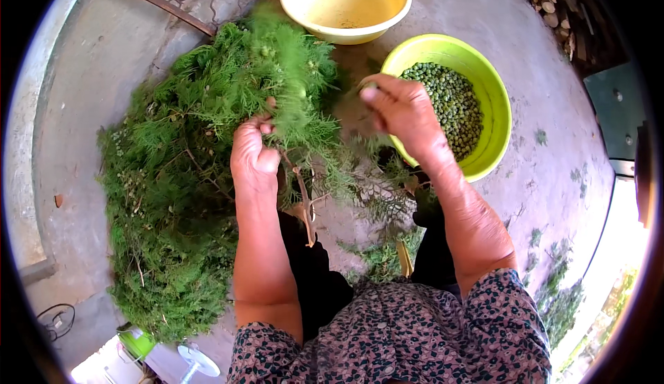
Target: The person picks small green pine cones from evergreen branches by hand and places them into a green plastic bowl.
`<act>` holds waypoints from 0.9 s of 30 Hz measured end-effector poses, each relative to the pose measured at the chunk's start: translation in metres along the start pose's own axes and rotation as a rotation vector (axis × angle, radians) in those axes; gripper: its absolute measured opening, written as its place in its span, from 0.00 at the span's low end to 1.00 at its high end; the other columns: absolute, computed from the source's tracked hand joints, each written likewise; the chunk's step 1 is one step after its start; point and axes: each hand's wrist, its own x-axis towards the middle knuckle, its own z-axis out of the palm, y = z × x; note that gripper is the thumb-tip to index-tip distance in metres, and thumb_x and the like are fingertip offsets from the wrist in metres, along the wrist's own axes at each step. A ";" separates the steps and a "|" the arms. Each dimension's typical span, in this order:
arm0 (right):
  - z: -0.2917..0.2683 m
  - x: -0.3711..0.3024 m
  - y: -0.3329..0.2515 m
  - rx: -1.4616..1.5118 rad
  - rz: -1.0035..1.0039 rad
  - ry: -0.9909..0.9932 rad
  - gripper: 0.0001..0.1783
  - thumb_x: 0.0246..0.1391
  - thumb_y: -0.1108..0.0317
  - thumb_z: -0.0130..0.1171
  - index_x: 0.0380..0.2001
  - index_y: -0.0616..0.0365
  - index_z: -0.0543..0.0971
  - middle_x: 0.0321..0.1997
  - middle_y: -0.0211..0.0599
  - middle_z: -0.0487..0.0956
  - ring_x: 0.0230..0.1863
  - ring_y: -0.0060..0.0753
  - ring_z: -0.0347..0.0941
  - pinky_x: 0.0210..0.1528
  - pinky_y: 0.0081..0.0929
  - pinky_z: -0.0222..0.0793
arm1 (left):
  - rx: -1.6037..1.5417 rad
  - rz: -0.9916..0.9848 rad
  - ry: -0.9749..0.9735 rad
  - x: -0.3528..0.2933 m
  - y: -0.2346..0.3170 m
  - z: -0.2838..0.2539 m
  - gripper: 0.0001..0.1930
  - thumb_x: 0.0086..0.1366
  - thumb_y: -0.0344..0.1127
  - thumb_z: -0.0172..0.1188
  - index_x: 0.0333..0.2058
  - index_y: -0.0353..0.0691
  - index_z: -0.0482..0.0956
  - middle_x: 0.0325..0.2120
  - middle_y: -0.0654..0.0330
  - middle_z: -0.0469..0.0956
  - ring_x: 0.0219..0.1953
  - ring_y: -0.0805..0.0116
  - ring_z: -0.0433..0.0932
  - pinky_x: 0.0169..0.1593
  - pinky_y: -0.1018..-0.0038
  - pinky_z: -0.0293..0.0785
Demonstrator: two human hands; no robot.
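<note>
My left hand is closed round a leafy evergreen branch, whose feathery tip is smeared by motion. A bare brown stem juts below that hand. To the right, my right hand is held over the left rim of a lime-green basin, thumb and fingers pinched together. A small greenish bit shows at its fingertips, too unclear to name. Inside the basin lies a heap of small round green cones. Left of my hands spreads a large pile of cut evergreen branches.
A pale yellow basin with some specks on its bottom stands beyond the green one. Chopped firewood is stacked at the far right. A rusty metal bar crosses the upper left. Loose sprigs lie on the concrete between my legs.
</note>
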 end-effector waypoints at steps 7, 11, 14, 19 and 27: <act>0.010 0.004 0.011 0.789 0.183 -0.181 0.08 0.53 0.65 0.52 0.30 0.60 0.74 0.23 0.32 0.71 0.17 0.18 0.61 0.16 0.14 0.55 | -0.115 -0.065 -0.061 -0.002 0.000 0.005 0.05 0.55 0.23 0.46 0.27 0.36 0.72 0.13 0.69 0.61 0.17 0.79 0.59 0.23 0.83 0.59; 0.007 0.002 0.019 0.710 0.119 -0.376 0.09 0.48 0.63 0.58 0.24 0.57 0.75 0.22 0.26 0.72 0.13 0.16 0.58 0.12 0.13 0.49 | -0.021 0.001 -0.033 -0.017 -0.001 0.017 0.03 0.57 0.24 0.46 0.27 0.34 0.70 0.13 0.67 0.60 0.17 0.75 0.59 0.23 0.81 0.60; 0.020 -0.004 0.012 0.231 0.078 -0.327 0.06 0.46 0.70 0.59 0.31 0.57 0.79 0.21 0.24 0.74 0.16 0.10 0.61 0.16 0.08 0.58 | -0.057 0.008 0.027 -0.010 -0.003 0.013 0.03 0.58 0.24 0.47 0.27 0.33 0.69 0.12 0.67 0.60 0.17 0.74 0.59 0.23 0.80 0.60; 0.033 0.000 0.031 -0.005 -0.124 -0.199 0.08 0.41 0.73 0.60 0.29 0.63 0.78 0.21 0.33 0.75 0.20 0.17 0.66 0.24 0.19 0.64 | -0.058 -0.052 0.004 -0.007 -0.011 0.019 0.04 0.59 0.26 0.49 0.32 0.32 0.71 0.12 0.67 0.60 0.16 0.73 0.60 0.23 0.80 0.61; 0.043 -0.005 0.020 -0.232 -0.131 -0.168 0.08 0.41 0.76 0.55 0.29 0.65 0.76 0.20 0.44 0.76 0.21 0.20 0.66 0.27 0.24 0.65 | -0.009 -0.076 0.052 -0.014 -0.017 0.026 0.04 0.58 0.26 0.50 0.31 0.32 0.70 0.13 0.65 0.62 0.16 0.72 0.61 0.23 0.79 0.62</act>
